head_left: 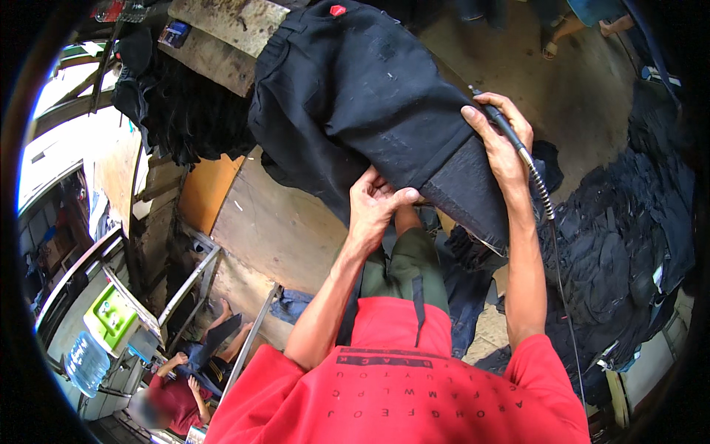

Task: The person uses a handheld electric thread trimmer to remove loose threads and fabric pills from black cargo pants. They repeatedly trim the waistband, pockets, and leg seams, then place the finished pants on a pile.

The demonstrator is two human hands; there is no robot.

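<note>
Black trousers [370,96] with a gathered elastic waistband lie stretched out in front of me, the waist toward the far left. One leg runs toward my right hand [506,140], its lower end folded into a wide panel. That hand grips a black pen-shaped tool [503,124] with a metal tip and a coiled spring sleeve. The right thumb presses on the trouser leg's edge. My left hand [377,203] is closed on the leg's near edge, its curled fingers partly hidden by the cloth. A small red tag [338,10] sits near the trousers' far edge.
A thin cable [566,303] hangs from the tool past my right arm. Dark cloth is heaped [621,229] at the right, and more black garments [185,111] hang at the left. A stained board [222,55] lies beyond. Another person [174,396] sits at lower left.
</note>
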